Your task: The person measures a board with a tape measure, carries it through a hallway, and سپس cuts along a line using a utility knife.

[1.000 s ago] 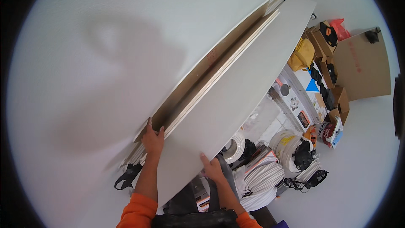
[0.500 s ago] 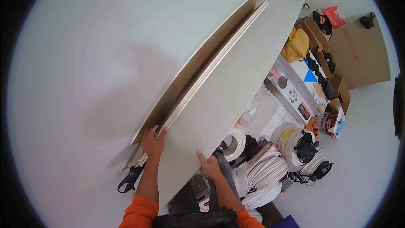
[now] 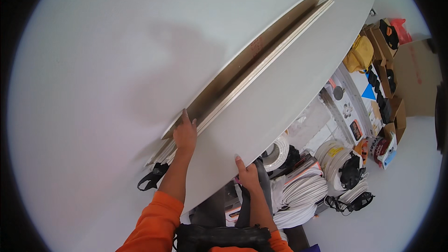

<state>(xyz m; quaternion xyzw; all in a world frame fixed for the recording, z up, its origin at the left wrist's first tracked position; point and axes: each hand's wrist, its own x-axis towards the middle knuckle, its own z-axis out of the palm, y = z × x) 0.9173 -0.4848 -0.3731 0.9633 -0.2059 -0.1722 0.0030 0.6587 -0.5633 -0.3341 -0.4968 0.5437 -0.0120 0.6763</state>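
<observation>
A long stack of thin white boards (image 3: 284,88) with pale edges leans along the wall. Behind its front layers is a raised panel (image 3: 219,81) with a brown face, separated by a narrow gap. My left hand (image 3: 185,134) is at that gap, forefinger stretched up to the brown face and thumb apart on the nearer board edges; its other fingers are partly hidden. My right hand (image 3: 247,175) grips the lower edge of the front white board, thumb on the face and fingers behind. A black strap (image 3: 151,177) lies by the stack's left end.
White cable coils (image 3: 298,193), a wound roll (image 3: 275,154) and cable spools (image 3: 336,163) sit below the boards. Rightward are cardboard boxes (image 3: 396,116), a yellow bag (image 3: 359,53), a paint bucket (image 3: 378,151) and a large brown sheet (image 3: 417,79) against the white wall (image 3: 93,88).
The view has shifted, and the boards and both hands appear farther right. Since half a second ago, my left forefinger has reached higher, onto the brown face, while my right hand keeps its grip.
</observation>
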